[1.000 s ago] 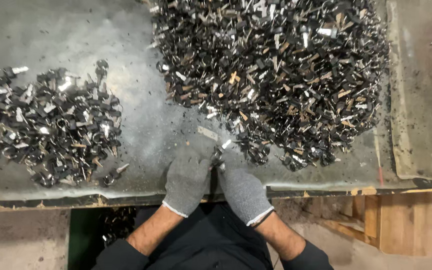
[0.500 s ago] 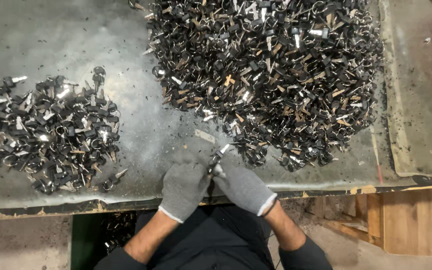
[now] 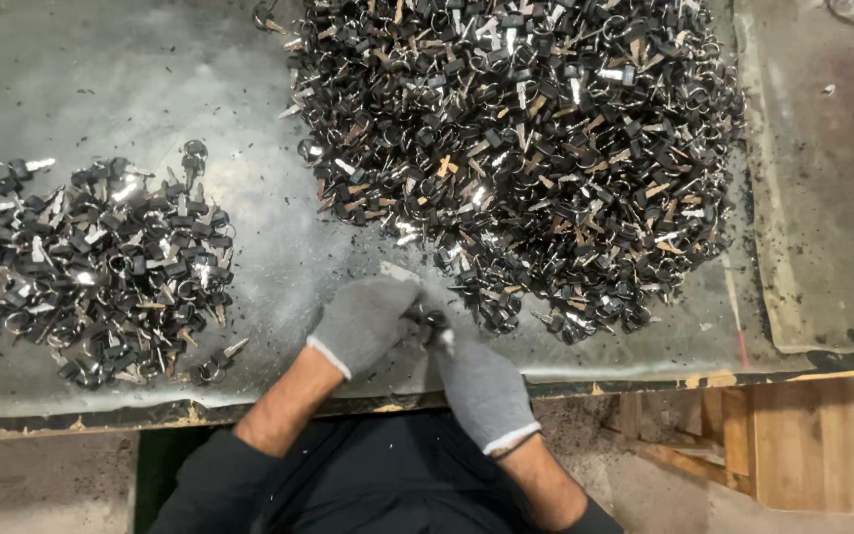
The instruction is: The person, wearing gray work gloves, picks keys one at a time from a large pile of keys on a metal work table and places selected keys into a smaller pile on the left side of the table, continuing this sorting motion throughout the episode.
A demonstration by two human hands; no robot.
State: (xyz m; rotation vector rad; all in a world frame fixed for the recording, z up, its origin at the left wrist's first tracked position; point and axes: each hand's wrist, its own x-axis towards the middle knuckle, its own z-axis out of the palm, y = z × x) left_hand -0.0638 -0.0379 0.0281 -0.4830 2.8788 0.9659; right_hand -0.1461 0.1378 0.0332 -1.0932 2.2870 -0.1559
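Observation:
My left hand (image 3: 363, 318) and my right hand (image 3: 481, 386), both in grey knit gloves, meet at the near edge of a metal-topped table (image 3: 200, 99). Between the fingertips they pinch a small key on a ring (image 3: 434, 321). Just beyond the hands lies a big heap of black-headed keys with rings (image 3: 516, 148). A smaller pile of the same keys (image 3: 101, 272) sits to the left of my left hand.
A grey mat (image 3: 822, 198) covers the table's right end. Wooden pallet boards (image 3: 743, 445) show below the table edge at the right. My dark clothing fills the bottom middle.
Both hands have stayed joined at the table's near edge, shifting only slightly while working the small key and ring. The piles look unchanged.

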